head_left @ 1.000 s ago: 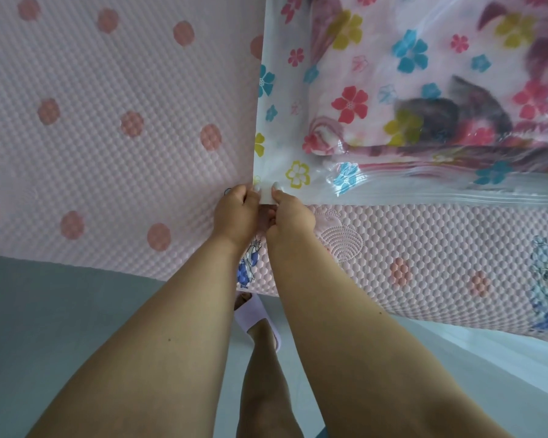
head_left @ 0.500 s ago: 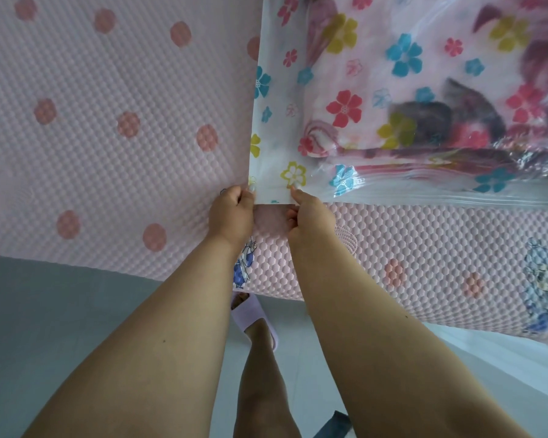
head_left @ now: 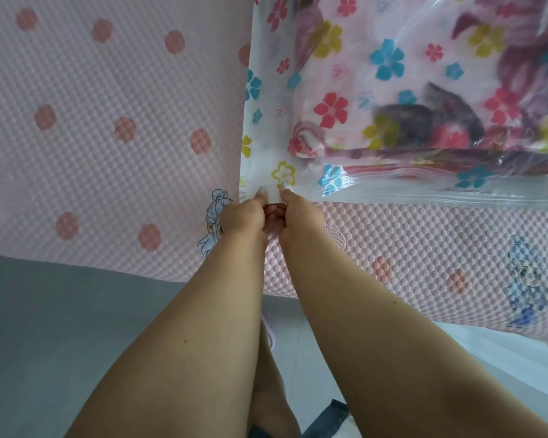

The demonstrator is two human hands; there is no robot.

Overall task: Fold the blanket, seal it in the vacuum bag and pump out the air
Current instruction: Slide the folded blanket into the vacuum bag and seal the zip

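Item count: one clear plastic vacuum bag printed with coloured flowers (head_left: 266, 128); one folded pink patterned blanket (head_left: 424, 99) inside it; one pink quilted bed cover with darker pink dots (head_left: 108, 137); two bare hands, left hand (head_left: 244, 214) and right hand (head_left: 301, 213).

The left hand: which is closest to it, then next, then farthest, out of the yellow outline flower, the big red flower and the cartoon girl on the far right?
From the left hand, in the head view:
1. Yellow outline flower, just above the hands on the bag's corner.
2. Big red flower, higher and to the right, over the blanket.
3. Cartoon girl, far right on the bed's edge.
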